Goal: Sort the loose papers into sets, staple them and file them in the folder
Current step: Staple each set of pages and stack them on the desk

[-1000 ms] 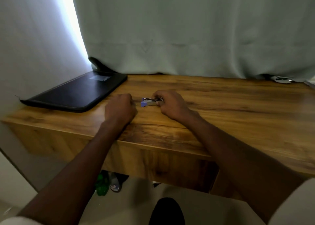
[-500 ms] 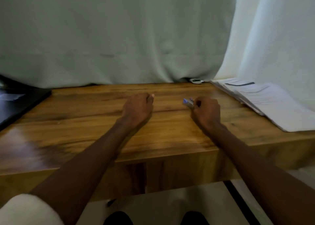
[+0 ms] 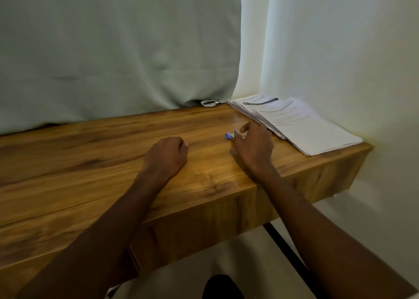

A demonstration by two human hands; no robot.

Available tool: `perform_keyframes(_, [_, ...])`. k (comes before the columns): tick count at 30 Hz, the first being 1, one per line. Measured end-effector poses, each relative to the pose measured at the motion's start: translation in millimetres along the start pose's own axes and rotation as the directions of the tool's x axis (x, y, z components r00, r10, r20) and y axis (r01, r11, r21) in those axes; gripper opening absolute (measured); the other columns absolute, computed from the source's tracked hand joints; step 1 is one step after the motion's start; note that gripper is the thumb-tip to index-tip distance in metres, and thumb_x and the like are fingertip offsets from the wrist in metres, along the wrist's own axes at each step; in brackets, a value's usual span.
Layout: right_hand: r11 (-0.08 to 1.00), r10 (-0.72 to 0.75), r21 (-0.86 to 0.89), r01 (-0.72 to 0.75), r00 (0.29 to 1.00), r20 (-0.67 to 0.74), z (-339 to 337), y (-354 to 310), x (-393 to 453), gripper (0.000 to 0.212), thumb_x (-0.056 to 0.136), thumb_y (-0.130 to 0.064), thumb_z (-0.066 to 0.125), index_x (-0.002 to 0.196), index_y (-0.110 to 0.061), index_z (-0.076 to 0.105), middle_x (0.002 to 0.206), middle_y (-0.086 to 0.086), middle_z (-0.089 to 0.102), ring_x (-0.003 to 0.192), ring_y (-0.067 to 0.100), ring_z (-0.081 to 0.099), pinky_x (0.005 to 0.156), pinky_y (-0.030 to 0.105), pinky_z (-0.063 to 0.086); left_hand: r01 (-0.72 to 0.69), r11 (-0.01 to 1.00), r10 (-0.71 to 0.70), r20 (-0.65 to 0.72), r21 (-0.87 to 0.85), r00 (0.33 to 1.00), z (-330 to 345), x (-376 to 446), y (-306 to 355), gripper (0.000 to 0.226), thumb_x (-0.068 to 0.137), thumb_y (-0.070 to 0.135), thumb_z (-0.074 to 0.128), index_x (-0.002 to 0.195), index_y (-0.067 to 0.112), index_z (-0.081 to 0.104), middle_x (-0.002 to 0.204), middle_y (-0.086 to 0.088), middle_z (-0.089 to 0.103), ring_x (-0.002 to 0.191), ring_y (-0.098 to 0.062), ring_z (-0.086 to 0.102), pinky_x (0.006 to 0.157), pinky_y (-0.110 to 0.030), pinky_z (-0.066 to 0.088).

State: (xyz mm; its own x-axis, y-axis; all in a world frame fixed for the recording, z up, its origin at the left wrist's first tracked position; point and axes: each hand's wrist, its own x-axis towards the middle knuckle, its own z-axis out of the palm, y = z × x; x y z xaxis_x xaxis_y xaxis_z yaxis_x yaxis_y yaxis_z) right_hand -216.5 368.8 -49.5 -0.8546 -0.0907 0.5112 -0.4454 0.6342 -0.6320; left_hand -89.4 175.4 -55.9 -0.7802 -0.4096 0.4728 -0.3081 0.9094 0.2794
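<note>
A stack of loose printed papers (image 3: 301,124) lies fanned at the right end of the wooden desk (image 3: 90,162), against the wall. My right hand (image 3: 254,146) rests on the desk just left of the papers and holds a small blue and silver stapler (image 3: 228,136), most of which is hidden under the fingers. My left hand (image 3: 166,157) rests on the desk as a loose fist and holds nothing. The black folder is out of view.
A pale curtain (image 3: 113,49) hangs behind the desk and a white wall (image 3: 362,60) closes the right side. A small white object (image 3: 209,103) lies at the desk's back edge under the curtain. A dark desk leg (image 3: 285,251) runs below the front right.
The view has swung right: the black folder has left the frame and the paper stack has come in. My right hand has carried the stapler right, toward the papers.
</note>
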Motion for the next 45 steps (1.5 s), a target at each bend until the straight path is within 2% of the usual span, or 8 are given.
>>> perform_keyframes(4, [0.972,-0.075,0.205,0.118,0.975,-0.209,-15,1,1,0.017,0.091,-0.016,0.065,0.107,-0.022,0.068,0.11,0.0,0.062,0.107,0.019,0.058,0.086,0.036,0.05,0.001,0.993,-0.009,-0.07,-0.114,0.997,0,2,12,0.027,0.102,0.037,0.053,0.097,0.02,0.073,0.092,0.002,0.071,0.084,-0.018,0.065,0.073,-0.04,0.056])
perform_keyframes(8, [0.977,-0.09,0.156,0.143,0.948,-0.304,-56,24,37,0.027,0.086,-0.005,0.059,0.105,-0.021,0.071,0.107,0.002,0.066,0.101,0.025,0.062,0.085,0.041,0.05,0.06,0.938,-0.097,-0.091,-0.342,0.991,9,11,65,0.023,0.102,0.035,0.057,0.096,0.022,0.075,0.09,0.005,0.071,0.084,-0.013,0.065,0.079,-0.041,0.058])
perform_keyframes(14, [0.966,0.096,-0.241,-0.092,0.995,0.004,-117,103,128,0.039,0.088,-0.016,0.061,0.127,-0.014,0.063,0.13,0.014,0.061,0.119,0.036,0.059,0.101,0.042,0.047,0.113,0.835,-0.069,0.102,-0.538,0.992,32,57,194,0.03,0.095,0.024,0.061,0.07,0.012,0.069,0.072,-0.003,0.068,0.078,-0.026,0.068,0.065,-0.033,0.048])
perform_keyframes(18, [0.892,0.224,-0.431,-0.137,0.961,0.159,-132,148,156,0.038,0.093,-0.027,0.057,0.127,-0.01,0.052,0.131,0.016,0.057,0.121,0.039,0.055,0.107,0.048,0.042,0.198,0.884,-0.105,0.234,-0.423,0.966,60,72,255,0.041,0.097,0.045,0.062,0.119,0.011,0.068,0.124,-0.009,0.069,0.113,-0.032,0.064,0.08,-0.031,0.047])
perform_keyframes(22, [0.891,0.231,-0.441,-0.109,0.944,0.235,-139,177,173,0.043,0.096,-0.038,0.059,0.126,-0.008,0.05,0.13,0.017,0.057,0.117,0.039,0.057,0.101,0.046,0.048,0.308,0.873,-0.187,0.325,-0.377,0.927,84,70,278,0.05,0.092,0.054,0.065,0.124,0.016,0.065,0.129,-0.007,0.067,0.114,-0.031,0.064,0.087,-0.036,0.053])
perform_keyframes(27, [0.88,0.231,-0.467,-0.089,0.938,0.258,-132,192,177,0.043,0.091,-0.035,0.065,0.122,-0.008,0.054,0.126,0.017,0.059,0.113,0.039,0.059,0.087,0.04,0.047,0.332,0.873,-0.238,0.283,-0.357,0.929,95,53,293,0.047,0.089,0.05,0.07,0.123,0.018,0.065,0.126,-0.005,0.067,0.113,-0.03,0.065,0.077,-0.033,0.045])
perform_keyframes(39, [0.875,0.221,-0.478,-0.075,0.941,0.256,-131,193,159,0.046,0.095,-0.038,0.063,0.129,-0.009,0.053,0.13,0.015,0.058,0.12,0.036,0.058,0.103,0.051,0.05,0.482,0.637,-0.338,0.344,-0.602,0.876,93,49,308,0.018,0.087,0.029,0.069,0.095,0.013,0.068,0.084,-0.006,0.076,0.073,-0.025,0.076,0.074,-0.042,0.065])
perform_keyframes(45, [0.847,0.25,-0.52,-0.112,0.947,0.203,-126,188,150,0.048,0.096,-0.041,0.061,0.131,-0.009,0.051,0.131,0.016,0.056,0.123,0.037,0.056,0.105,0.051,0.048,0.4,0.742,-0.358,0.187,-0.537,0.915,92,45,314,0.027,0.093,0.034,0.069,0.112,0.016,0.065,0.117,-0.003,0.071,0.098,-0.024,0.071,0.077,-0.037,0.063])
